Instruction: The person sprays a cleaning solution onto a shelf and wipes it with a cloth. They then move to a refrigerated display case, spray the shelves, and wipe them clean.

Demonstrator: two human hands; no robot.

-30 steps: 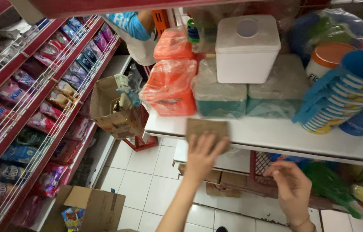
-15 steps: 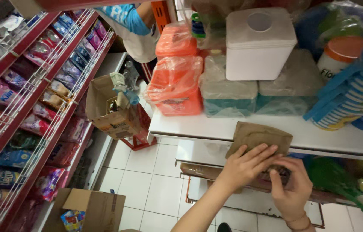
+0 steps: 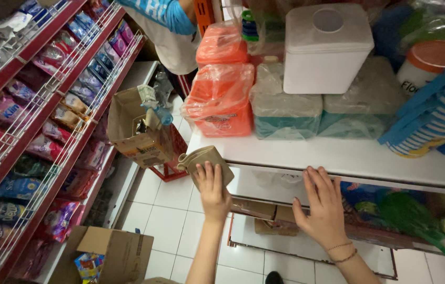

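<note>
Tan cardboard piece [image 3: 206, 159] held at the white shelf's [image 3: 338, 158] front-left corner.

L hand [image 3: 213, 188] grips the cardboard from below, fingers closed over its curled lower edge. R hand [image 3: 323, 208] is spread flat, palm down, fingertips touching the shelf's front edge, well apart from the cardboard. On the shelf: orange wrapped boxes [image 3: 221, 100], teal ones [image 3: 284, 113], white lidded box [image 3: 327, 50] on top. Open carton [image 3: 141, 134] just left, over tiled floor [image 3: 164, 210].

A small shop is shown. Red wire-fronted shelves [image 3: 49, 100] are packed with colourful snack packets [image 3: 7, 110]. Wrapped plastic containers [image 3: 280, 113] are stacked on a white shelf [image 3: 349, 158].
</note>
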